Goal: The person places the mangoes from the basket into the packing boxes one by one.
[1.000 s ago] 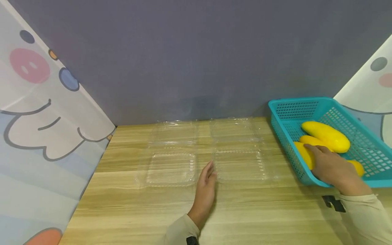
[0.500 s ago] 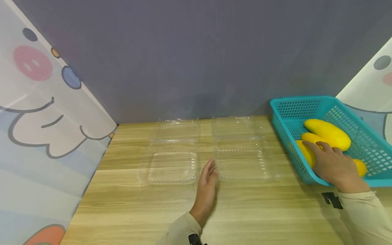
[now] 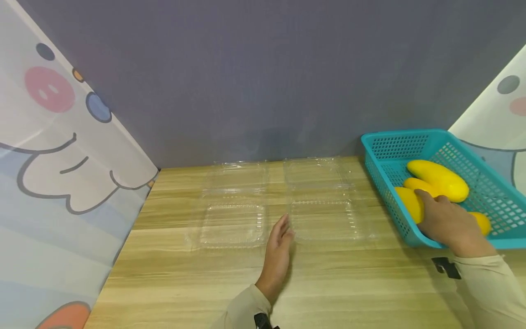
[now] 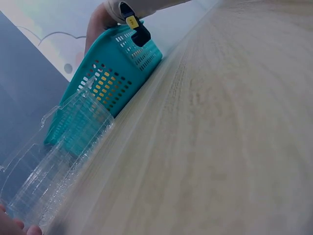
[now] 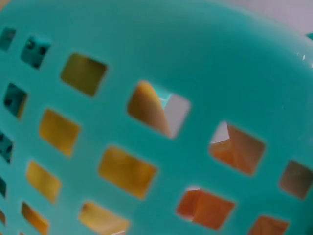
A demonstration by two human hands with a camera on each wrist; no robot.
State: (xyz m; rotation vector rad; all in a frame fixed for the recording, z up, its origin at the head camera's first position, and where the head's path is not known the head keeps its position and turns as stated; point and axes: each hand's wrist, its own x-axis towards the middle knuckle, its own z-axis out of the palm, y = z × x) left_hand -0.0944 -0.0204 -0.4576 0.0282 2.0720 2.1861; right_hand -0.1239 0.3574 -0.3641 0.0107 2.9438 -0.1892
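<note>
In the head view my right hand (image 3: 448, 224) reaches over the near rim of a turquoise basket (image 3: 384, 192), its fingers curled round a yellow mango (image 3: 411, 203) at the basket's left side. More mangoes (image 3: 441, 178) lie around it. Seen from the right wrist, the basket wall (image 5: 161, 58) hides most of that grip. My left hand (image 3: 276, 258) rests on the table, fingers relaxed and holding nothing. Its fingertips are beside the near-left corner of a clear plastic clamshell container (image 3: 322, 221), which stands with its lid folded back.
A second clear clamshell container (image 3: 232, 226), also with its lid laid back, stands to the left. Behind the wooden table (image 3: 197, 283) rises a grey wall (image 3: 263, 82). Cartoon-printed panels (image 3: 53, 151) border both sides.
My right hand's fingers have drawn in round the mango, which has shifted very slightly. The left hand stays in place beside the container.
</note>
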